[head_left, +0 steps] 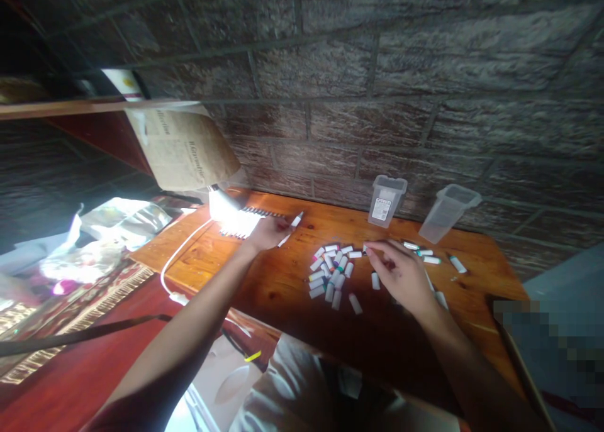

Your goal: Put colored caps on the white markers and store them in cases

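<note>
My left hand [268,233] is closed around a slim white marker [297,219], which sticks out past the fingers at the back of the desk. Beside that hand, a row of markers [264,212] lies in the bright lamp light. Over the right part of the desk, my right hand [399,271] pinches a small white marker cap [365,248] between thumb and fingers. Left of it spreads a loose pile of white marker caps [330,275] with coloured ends. More caps [428,260] lie beyond and beside my right hand, which partly hides some.
Two clear plastic containers [387,202] stand by the brick wall. At the left is a lamp [189,149] with a paper-like printed shade and a white cord [177,259]. Plastic bags [120,224] lie further left. A wooden shelf [94,108] juts out above.
</note>
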### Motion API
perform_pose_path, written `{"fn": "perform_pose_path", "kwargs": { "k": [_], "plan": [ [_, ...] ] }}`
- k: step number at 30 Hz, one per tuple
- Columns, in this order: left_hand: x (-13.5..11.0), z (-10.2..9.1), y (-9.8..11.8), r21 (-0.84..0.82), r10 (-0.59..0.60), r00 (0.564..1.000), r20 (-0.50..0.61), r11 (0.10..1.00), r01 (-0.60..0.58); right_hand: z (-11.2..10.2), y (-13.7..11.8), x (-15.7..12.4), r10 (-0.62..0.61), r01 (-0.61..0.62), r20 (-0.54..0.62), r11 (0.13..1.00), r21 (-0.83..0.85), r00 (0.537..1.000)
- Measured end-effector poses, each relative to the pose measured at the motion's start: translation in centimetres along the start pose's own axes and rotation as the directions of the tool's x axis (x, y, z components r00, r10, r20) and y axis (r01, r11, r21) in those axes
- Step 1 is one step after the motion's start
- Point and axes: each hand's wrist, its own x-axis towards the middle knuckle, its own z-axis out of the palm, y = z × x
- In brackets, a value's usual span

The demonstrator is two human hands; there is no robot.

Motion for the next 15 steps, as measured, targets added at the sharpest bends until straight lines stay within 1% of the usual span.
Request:
{"fn": "perform_pose_path", "kwargs": {
  "k": [3, 5, 7, 11, 15],
  "plan": [
    [0.0, 0.4, -0.1, 0.108, -0.091, 0.996, -0.006, 0.990, 0.092, 0.0, 0.3, -0.1, 0.032, -0.032, -0.004, 0.999, 0.012, 0.999],
    [0.2, 0.8, -0.1, 0.188, -0.156, 0.988, -0.022, 0.970, 0.157, 0.0, 0.4, -0.1, 0.034, -0.034, -0.006, 0.999, 0.006, 0.999],
    [0.5, 1.1, 0.1, 0.260, -0.195, 0.980, -0.034, 0.945, 0.197, 0.1, 0.5, -0.1, 0.034, -0.034, -0.004, 0.999, -0.001, 0.999],
    [0.9, 1.1, 0.3, 0.361, -0.228, 0.972, -0.058, 0.903, 0.233, 0.0, 0.6, 0.0, 0.042, -0.042, -0.004, 0.999, -0.003, 0.999],
    [0.8, 0.9, 0.3, 0.411, -0.237, 0.969, -0.070, 0.878, 0.245, -0.1, 0.6, 0.1, 0.036, -0.036, -0.027, 0.999, -0.017, 0.999]
  ]
}}
